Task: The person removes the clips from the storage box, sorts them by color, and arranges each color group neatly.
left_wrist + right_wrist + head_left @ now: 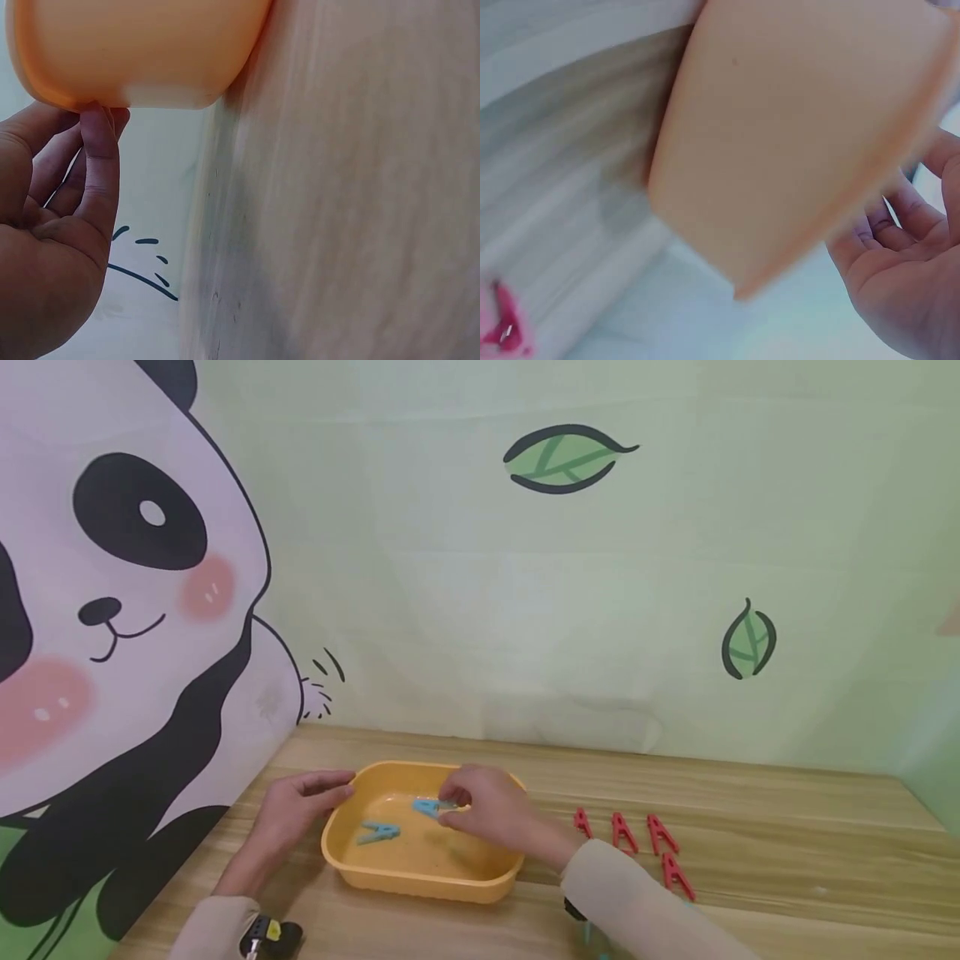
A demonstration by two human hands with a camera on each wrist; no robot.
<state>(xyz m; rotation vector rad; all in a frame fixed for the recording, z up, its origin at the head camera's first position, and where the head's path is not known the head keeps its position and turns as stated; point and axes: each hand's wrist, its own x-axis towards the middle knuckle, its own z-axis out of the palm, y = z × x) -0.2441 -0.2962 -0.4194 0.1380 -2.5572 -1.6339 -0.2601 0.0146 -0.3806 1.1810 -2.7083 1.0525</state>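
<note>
A yellow plastic basin (pixel 420 887) stands on the wooden table. At its left rim my left hand (pixel 288 810) holds the edge with thumb and fingertips; the left wrist view shows the fingers (pixel 99 150) right at the rim. My right hand (pixel 491 806) reaches over the basin's right side and pinches one end of a blue clothespin (pixel 426 808) inside it. Another blue clothespin (pixel 379 833) lies on the basin floor, left of the first. In the right wrist view the basin wall (pixel 787 127) hides the right fingertips and the clothespin.
Several red clothespins (pixel 663 834) lie on the table to the right of the basin. Blue-green pieces (pixel 588 933) show near the right sleeve (pixel 637 893), which partly covers them. Behind the table (pixel 787 827) rises a wall (pixel 420 610) printed with a panda and leaves.
</note>
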